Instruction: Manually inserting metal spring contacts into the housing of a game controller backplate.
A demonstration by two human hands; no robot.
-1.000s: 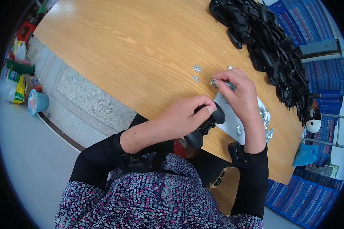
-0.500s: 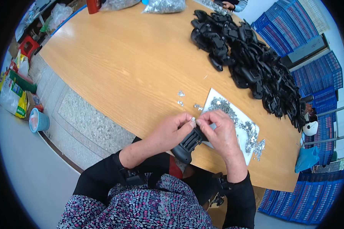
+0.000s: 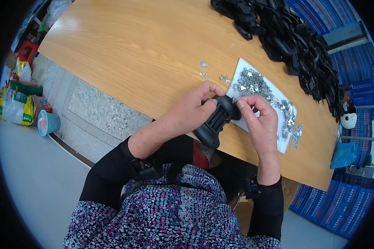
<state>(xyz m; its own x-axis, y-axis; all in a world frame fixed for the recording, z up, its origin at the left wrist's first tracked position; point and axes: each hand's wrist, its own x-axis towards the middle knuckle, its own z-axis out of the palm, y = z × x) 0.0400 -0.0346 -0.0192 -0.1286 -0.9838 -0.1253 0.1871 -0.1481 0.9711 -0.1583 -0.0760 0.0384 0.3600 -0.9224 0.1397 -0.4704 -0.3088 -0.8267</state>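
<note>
A black game controller housing (image 3: 210,133) with an open slotted battery bay lies tilted at the table's near edge. My left hand (image 3: 194,106) is closed on its upper left side, thumb near the bay and fingers curled over the top. At the housing's upper right, my right hand (image 3: 259,118) pinches a small shiny metal piece (image 3: 234,100), apparently a contact clip, between thumb and forefinger. Just beyond, a white board (image 3: 239,68) carries heaps of small silvery metal pieces (image 3: 253,83); part of the board is hidden behind my right hand.
A large pile of black controller housings (image 3: 284,41) covers the table's far right. Loose metal pieces lie left of the board and past its right edge. Blue trays (image 3: 332,203) are stacked at right, near a blue plastic bag (image 3: 343,154). A blue basket (image 3: 48,123) stands on the floor at left.
My hands have parted from a shared pinch over the housing. My left hand now grips the housing, and the right has moved rightward with a metal piece. The whole view has shifted too.
</note>
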